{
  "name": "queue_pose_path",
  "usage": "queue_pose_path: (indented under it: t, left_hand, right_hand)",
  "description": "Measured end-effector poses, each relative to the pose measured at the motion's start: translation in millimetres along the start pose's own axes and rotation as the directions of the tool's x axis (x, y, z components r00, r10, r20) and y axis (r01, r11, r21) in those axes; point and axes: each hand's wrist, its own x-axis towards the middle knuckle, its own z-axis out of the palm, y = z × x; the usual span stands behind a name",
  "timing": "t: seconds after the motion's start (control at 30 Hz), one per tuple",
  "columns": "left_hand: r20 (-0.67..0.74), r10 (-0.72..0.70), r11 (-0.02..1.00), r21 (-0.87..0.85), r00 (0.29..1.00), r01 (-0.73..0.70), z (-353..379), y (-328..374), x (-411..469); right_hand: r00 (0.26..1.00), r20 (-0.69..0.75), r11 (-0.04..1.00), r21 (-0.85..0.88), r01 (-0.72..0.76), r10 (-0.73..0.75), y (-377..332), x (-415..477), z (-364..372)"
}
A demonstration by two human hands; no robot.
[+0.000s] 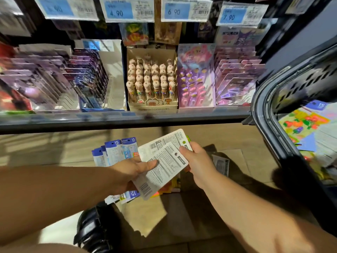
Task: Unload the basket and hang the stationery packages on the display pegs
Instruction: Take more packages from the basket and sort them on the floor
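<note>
Two white card-backed stationery packages [164, 165], printed backs up, lie overlapped between both hands below the shelf edge. My left hand [133, 170] clamps them from the left with the thumb on top, and under it fans a bunch of blue-topped packages [116, 150] marked 15. My right hand [195, 157] pinches the upper right corner of the white packages near their hang holes. The dark plastic basket [269, 114] stands at the right, with colourful packages [306, 125] inside it.
A shelf [124, 119] holds boxes of pens: a carton of animal-topped pens [152, 79], purple and pink card packs on either side. Price tags [127, 10] hang above, with hanging packages behind them. Cardboard [145, 216] and a black shoe [91, 227] lie on the floor below.
</note>
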Motion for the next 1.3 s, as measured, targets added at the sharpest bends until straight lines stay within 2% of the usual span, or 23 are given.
queue_pose_path:
  t: [0.1,0.23,0.37,0.53,0.8,0.93,1.03,1.17,1.3]
  left_hand:
    - [-0.012,0.029,0.998,-0.055,0.999,-0.030,0.0,4.6,0.7]
    - [-0.101,0.050,0.989,-0.134,0.994,-0.063,-5.3,10.4,2.4]
    - [-0.132,0.076,0.989,-0.117,0.988,-0.092,-8.2,16.3,1.6]
    - [-0.121,0.089,0.988,-0.112,0.989,-0.102,-6.9,16.6,-0.5]
    - [-0.110,0.098,0.989,-0.103,0.989,-0.109,-2.8,21.7,-4.9]
    - [-0.098,0.108,0.986,-0.117,0.989,-0.119,-1.8,22.3,-5.7]
    - [-0.091,0.112,0.984,-0.131,0.990,-0.123,-1.5,22.5,-6.5]
    - [-0.100,0.109,0.984,-0.132,0.989,-0.121,-1.1,23.3,-6.3]
    - [-0.114,0.106,0.989,-0.095,0.988,-0.117,2.2,22.0,-5.1]
  right_hand:
    - [0.999,-0.036,0.999,0.025,0.021,-0.020,-1.4,3.5,-3.0]
    - [0.993,-0.080,0.995,-0.035,0.089,-0.091,-6.1,5.1,-8.9]
    - [0.988,-0.057,0.970,-0.210,0.126,-0.141,-11.2,-2.0,-19.3]
    - [0.992,-0.031,0.925,-0.365,0.101,-0.121,-12.4,-9.6,-24.6]
    - [0.984,0.081,0.905,-0.387,0.179,-0.160,-18.4,-19.8,-32.3]
    - [0.972,0.073,0.836,-0.499,0.230,-0.224,-20.9,-17.9,-36.7]
    - [0.960,0.058,0.831,-0.488,0.267,-0.274,-17.7,-14.6,-39.3]
    - [0.954,-0.066,0.821,-0.529,0.214,-0.292,-16.8,-13.1,-41.7]
    - [0.952,-0.153,0.708,-0.701,0.083,-0.263,-6.9,-8.1,-51.9]
